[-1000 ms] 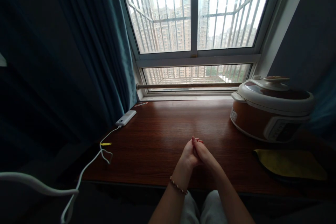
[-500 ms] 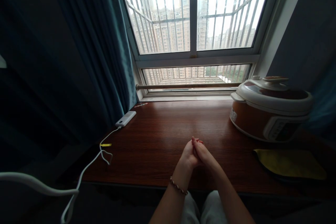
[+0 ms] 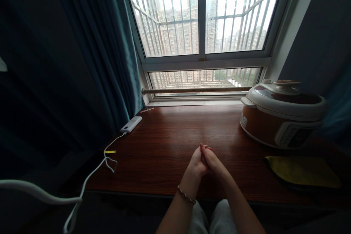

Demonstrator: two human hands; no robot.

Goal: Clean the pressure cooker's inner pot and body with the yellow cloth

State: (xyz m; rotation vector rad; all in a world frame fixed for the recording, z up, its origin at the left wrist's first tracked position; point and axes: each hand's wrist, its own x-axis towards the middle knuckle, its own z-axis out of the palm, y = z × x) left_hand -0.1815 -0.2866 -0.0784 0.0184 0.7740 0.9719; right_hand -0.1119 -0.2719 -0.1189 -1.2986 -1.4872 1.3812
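My left hand (image 3: 196, 161) and my right hand (image 3: 210, 158) are clasped together above the near middle of the dark red-brown wooden table (image 3: 175, 128). Their fingers are folded into each other, palms facing in, and no object shows between them. A beaded bracelet (image 3: 186, 195) circles my left wrist. Both forearms reach in from the bottom edge, over light-coloured trouser legs (image 3: 223, 215). Whether the hands touch the tabletop, I cannot tell.
A white and orange-brown electric cooker (image 3: 282, 117) stands at the right, behind a yellow-green cloth (image 3: 304, 171). On the left lies a white device (image 3: 131, 124) with a white cable (image 3: 93, 173) trailing off. Behind are a blue curtain (image 3: 109, 51) and a barred window (image 3: 203, 60).
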